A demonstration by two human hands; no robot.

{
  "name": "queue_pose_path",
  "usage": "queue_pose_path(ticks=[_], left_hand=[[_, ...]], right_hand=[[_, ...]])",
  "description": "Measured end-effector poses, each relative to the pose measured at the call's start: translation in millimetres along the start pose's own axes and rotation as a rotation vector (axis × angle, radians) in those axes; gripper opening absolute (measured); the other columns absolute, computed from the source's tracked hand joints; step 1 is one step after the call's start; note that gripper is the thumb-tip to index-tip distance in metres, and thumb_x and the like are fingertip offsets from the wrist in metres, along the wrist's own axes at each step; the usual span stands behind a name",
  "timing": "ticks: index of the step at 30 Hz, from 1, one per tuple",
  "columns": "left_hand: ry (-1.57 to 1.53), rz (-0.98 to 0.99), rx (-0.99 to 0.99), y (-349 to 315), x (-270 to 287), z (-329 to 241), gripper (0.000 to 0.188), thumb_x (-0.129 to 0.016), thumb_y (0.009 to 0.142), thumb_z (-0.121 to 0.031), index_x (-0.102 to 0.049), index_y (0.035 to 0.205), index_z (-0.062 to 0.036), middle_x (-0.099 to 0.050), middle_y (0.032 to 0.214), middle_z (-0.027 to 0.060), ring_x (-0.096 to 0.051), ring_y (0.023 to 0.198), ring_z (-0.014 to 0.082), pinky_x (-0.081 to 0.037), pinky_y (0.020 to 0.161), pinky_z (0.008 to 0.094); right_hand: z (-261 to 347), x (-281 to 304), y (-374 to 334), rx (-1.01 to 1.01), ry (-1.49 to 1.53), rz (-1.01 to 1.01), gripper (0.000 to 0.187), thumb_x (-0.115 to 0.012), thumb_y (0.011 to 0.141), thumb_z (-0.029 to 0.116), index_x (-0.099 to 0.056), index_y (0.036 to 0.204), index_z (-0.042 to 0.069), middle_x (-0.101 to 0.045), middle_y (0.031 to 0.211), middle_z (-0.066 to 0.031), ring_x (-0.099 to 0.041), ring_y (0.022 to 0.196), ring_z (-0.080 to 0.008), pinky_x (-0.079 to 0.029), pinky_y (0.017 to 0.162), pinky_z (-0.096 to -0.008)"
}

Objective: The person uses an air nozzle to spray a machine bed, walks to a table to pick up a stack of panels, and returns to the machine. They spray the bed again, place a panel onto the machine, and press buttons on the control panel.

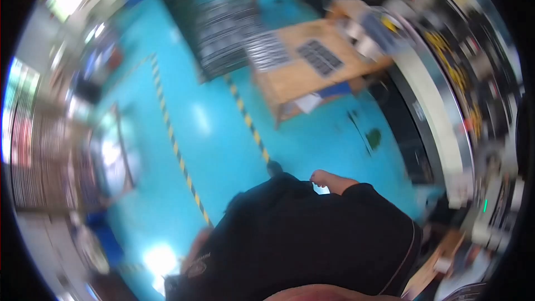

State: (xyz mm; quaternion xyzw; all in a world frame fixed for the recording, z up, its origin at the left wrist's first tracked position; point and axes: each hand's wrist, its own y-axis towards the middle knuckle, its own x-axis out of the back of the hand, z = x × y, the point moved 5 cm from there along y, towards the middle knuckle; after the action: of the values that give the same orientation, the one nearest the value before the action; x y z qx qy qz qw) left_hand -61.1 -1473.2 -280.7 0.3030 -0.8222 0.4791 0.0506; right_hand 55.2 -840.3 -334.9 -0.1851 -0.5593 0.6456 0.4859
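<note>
my right grip (320,178) is curled beside a pale patch (321,189), hold unclear. blur hides whether my left grip (197,243) is closed.

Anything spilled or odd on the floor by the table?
Yes: a dark green patch and a dark streak mark the blue floor near the table. They stand out against the blue; blur hides whether they're spills or wear.

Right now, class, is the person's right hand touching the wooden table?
No: blue floor shows between the right hand and the wooden table.
</note>
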Motion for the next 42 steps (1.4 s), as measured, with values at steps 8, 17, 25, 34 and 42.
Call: queue_pose_path(ticks=[8, 17, 25, 34, 42], left_hand=[[-0.497, -0.409, 0.172, 68, 6, -109, 0.045, -0.066, 0.089, -0.026, -0.06, 0.126, -0.0031, -0.069, 0.105, 0.0117, -0.066, 0.1, 0.0234, -0.053, 0.084, 0.0371], [-0.31, -0.207, 0.084, 105, 112, 30, 0.035, -0.061, 0.093, -0.039, -0.069, 0.106, -0.007, -0.064, 0.089, 0.0168, -0.064, 0.079, 0.0301, -0.054, 0.075, 0.0442], [-0.736, -0.517, 0.429, 127, 423, 109, 0.031, -0.062, 0.087, -0.031, -0.066, 0.107, -0.0069, -0.063, 0.087, 0.0071, -0.06, 0.075, 0.0192, -0.048, 0.057, 0.0346], [-0.44, -0.592, 0.363, 246, 586, 42, 0.04, -0.066, 0.088, -0.037, -0.07, 0.112, -0.0056, -0.069, 0.109, 0.0195, -0.065, 0.104, 0.0332, -0.051, 0.091, 0.0448], [-0.623, -0.26, 0.521, 317, 607, 10, 0.041, -0.066, 0.087, -0.04, -0.071, 0.113, -0.0092, -0.071, 0.099, 0.0113, -0.067, 0.087, 0.0243, -0.055, 0.066, 0.0452]], right_hand=[[246, 181, 113, 0.334, -0.002, -0.091, 0.024, -0.058, 0.088, 0.027, -0.07, 0.092, 0.006, -0.066, 0.073, -0.0074, -0.064, 0.063, -0.0209, -0.051, 0.054, -0.0386], [489, 163, 161, 0.166, -0.016, -0.043, 0.026, -0.058, 0.092, 0.025, -0.069, 0.104, 0.004, -0.065, 0.078, -0.0056, -0.062, 0.068, -0.0174, -0.052, 0.058, -0.0337], [706, 110, 152, 0.478, -0.274, 0.092, 0.034, -0.063, 0.093, 0.023, -0.065, 0.116, -0.001, -0.072, 0.089, -0.0104, -0.069, 0.077, -0.0195, -0.055, 0.071, -0.0344], [763, 196, 336, 0.494, -0.389, 0.182, 0.034, -0.064, 0.092, 0.032, -0.07, 0.099, 0.0, -0.069, 0.077, -0.0127, -0.067, 0.068, -0.02, -0.054, 0.062, -0.0369], [947, 305, 498, 0.791, -0.765, 0.209, 0.033, -0.059, 0.089, 0.028, -0.069, 0.087, -0.003, -0.07, 0.08, -0.0188, -0.068, 0.072, -0.0279, -0.052, 0.067, -0.0459]])
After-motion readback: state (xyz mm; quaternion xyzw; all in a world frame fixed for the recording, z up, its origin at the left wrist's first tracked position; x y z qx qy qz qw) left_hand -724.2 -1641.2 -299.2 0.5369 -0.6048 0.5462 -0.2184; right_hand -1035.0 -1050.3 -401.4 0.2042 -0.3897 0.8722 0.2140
